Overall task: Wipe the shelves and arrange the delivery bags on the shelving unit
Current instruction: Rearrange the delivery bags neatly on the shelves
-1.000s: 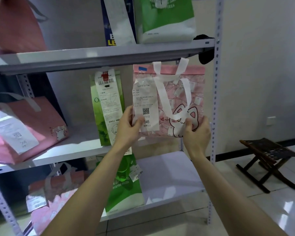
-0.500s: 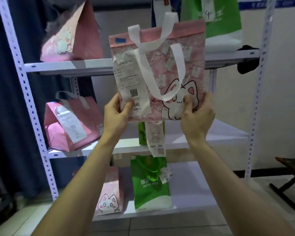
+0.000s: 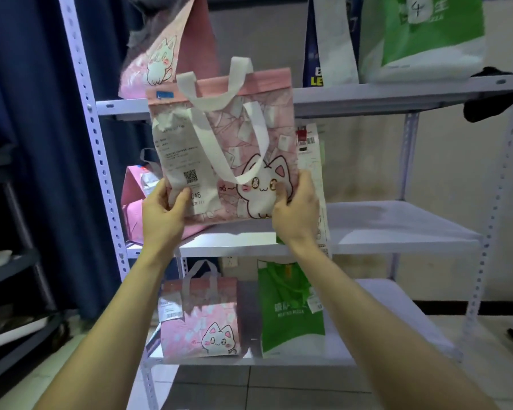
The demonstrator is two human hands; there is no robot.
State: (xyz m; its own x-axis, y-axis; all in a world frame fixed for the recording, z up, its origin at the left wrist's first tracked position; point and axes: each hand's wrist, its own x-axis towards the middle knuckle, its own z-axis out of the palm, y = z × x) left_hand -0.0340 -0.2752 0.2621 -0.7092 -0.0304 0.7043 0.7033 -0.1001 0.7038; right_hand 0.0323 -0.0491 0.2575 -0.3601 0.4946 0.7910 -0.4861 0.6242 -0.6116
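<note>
We hold a pink cat bag (image 3: 234,149) up in the air in front of the shelving unit (image 3: 107,173), near its left post. Our left grip (image 3: 163,211) is clamped on the bag's bottom left corner, with the thumb on the white receipt (image 3: 184,167) stuck to the front. Our right grip (image 3: 296,214) is clamped on the bottom right corner, with the thumb on the cat's face. The bag stands straight up. Its white handles (image 3: 228,93) flop over the front. The bottom of the bag hangs just above the front edge of the middle shelf (image 3: 397,229), and its top covers part of the front edge of the top shelf (image 3: 397,96).

On the top shelf, a pink bag (image 3: 172,45) leans at the left end. A dark blue bag (image 3: 311,54) and a green and white bag (image 3: 421,34) stand toward the right end. A black cloth (image 3: 486,99) hangs over the right end.

On the middle shelf, another pink bag (image 3: 137,208) sits at the left end, partly hidden behind our bag. A long receipt (image 3: 311,161) peeks out behind our right grip.

On the bottom shelf (image 3: 382,321), a small pink cat bag (image 3: 202,321) stands at the left end, with a green bag (image 3: 290,309) close beside it on its right.

A dark blue curtain (image 3: 27,113) hangs to the left of the unit.
</note>
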